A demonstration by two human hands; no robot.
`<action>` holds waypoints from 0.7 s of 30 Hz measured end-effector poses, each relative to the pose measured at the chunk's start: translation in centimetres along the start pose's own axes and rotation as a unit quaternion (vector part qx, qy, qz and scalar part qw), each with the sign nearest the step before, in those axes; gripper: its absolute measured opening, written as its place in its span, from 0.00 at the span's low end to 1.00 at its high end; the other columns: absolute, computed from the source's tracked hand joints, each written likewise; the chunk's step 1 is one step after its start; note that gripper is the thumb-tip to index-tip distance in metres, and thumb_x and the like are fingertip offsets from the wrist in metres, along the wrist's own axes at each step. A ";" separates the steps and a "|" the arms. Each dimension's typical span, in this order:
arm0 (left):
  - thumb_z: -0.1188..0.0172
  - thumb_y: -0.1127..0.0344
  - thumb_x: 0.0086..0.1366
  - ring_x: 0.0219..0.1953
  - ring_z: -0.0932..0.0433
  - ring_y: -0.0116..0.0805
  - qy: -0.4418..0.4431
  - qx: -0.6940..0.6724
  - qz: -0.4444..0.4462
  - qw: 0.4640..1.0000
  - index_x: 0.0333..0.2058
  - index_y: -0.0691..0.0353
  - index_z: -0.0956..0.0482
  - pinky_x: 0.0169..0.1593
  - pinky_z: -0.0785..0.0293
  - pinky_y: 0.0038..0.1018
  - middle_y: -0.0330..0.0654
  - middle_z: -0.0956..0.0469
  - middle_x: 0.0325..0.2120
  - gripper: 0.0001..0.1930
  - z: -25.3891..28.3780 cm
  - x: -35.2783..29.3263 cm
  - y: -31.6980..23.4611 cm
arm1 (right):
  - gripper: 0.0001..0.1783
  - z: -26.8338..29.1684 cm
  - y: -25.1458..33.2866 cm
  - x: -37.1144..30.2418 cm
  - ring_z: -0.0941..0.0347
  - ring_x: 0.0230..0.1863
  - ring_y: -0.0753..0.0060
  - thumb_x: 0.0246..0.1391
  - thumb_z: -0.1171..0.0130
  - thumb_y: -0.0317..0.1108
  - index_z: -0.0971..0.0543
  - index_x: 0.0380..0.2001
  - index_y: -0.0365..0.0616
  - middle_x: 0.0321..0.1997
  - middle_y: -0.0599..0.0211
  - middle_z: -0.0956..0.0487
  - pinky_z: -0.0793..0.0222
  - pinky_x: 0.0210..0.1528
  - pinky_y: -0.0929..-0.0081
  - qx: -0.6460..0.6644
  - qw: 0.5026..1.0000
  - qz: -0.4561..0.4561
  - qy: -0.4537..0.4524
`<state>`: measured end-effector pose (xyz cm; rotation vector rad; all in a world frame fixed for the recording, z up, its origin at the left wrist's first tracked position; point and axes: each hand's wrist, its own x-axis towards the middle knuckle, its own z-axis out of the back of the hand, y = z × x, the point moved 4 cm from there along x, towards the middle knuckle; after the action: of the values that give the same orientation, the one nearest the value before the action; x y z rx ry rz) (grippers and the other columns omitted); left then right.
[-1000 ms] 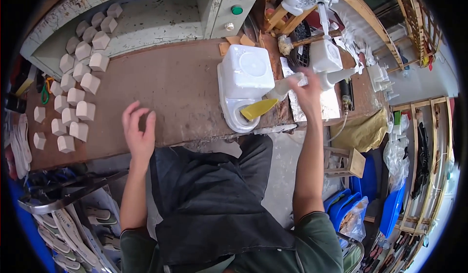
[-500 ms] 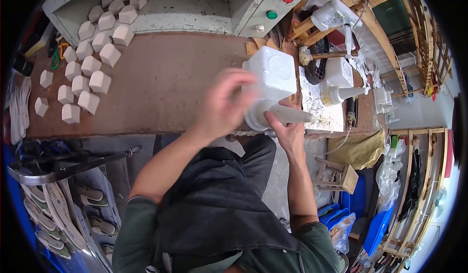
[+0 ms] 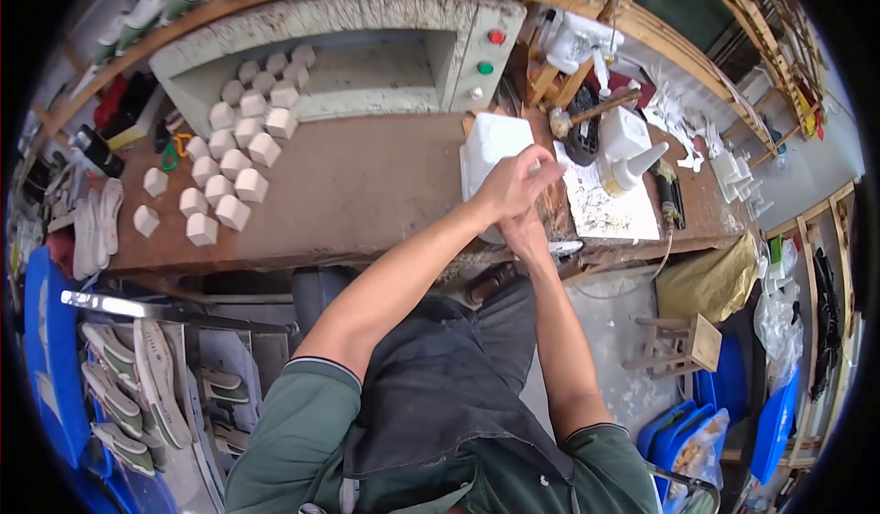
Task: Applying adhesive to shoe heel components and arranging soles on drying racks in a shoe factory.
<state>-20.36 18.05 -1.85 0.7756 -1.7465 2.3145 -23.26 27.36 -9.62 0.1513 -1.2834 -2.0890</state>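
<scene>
A squarish white plastic bottle (image 3: pixel 496 143) is at the front right of the brown workbench, directly by my hands. My left hand (image 3: pixel 515 184) is over its near side, fingers curled and partly smeared by motion; what is inside them cannot be made out. Just below, my right hand (image 3: pixel 524 232) overlaps the left one, and its fingers are hidden. A pale tip (image 3: pixel 566 247) shows at the bench edge past my right wrist. Another white bottle (image 3: pixel 626 133) with a cone nozzle (image 3: pixel 640 164) is to the right.
Several pale, faceted blocks (image 3: pixel 234 162) run in rows into an open grey metal box (image 3: pixel 316 33) with coloured buttons. A spattered paper sheet (image 3: pixel 612 210), black shoe sole (image 3: pixel 581 129) and wooden-handled brush (image 3: pixel 596 113) lie at right. Left below is a rack of soles (image 3: pixel 158 376).
My left hand has come right and down onto my right hand. The nozzle my right hand was touching is now mostly covered. The whole view has shifted, showing more of the far side.
</scene>
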 end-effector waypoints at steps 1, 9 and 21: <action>0.45 0.56 0.60 0.34 0.28 0.28 -0.068 0.063 -0.068 0.993 0.41 0.65 0.28 0.40 0.31 0.26 0.42 0.27 0.29 0.18 0.6 -1.3 -0.8 | 0.39 0.0 0.9 -0.2 0.35 0.55 0.49 0.42 0.41 0.46 0.40 0.56 0.38 0.52 0.45 0.31 0.38 0.53 0.64 0.013 1.000 0.006 0.011; 0.42 0.57 0.58 0.43 0.30 0.48 -0.198 0.351 0.101 0.909 0.41 0.65 0.29 0.47 0.33 0.35 0.50 0.28 0.37 0.19 11.9 -13.8 5.3 | 0.43 1.1 2.6 -0.6 0.27 0.46 0.58 0.32 0.31 0.48 0.34 0.49 0.33 0.44 0.50 0.25 0.33 0.48 0.68 -0.093 0.980 -0.178 -0.007; 0.43 0.61 0.58 0.38 0.26 0.41 -0.213 0.245 0.129 0.937 0.36 0.66 0.25 0.43 0.30 0.32 0.48 0.27 0.36 0.13 10.1 -2.2 9.7 | 0.40 7.6 0.6 -3.8 0.32 0.49 0.51 0.28 0.31 0.43 0.33 0.47 0.37 0.47 0.48 0.29 0.35 0.50 0.63 0.005 0.998 -0.045 -0.048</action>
<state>-19.26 6.03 -9.23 1.2772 -1.4837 3.0053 -23.28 35.12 -6.12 0.1173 -1.3656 -2.1904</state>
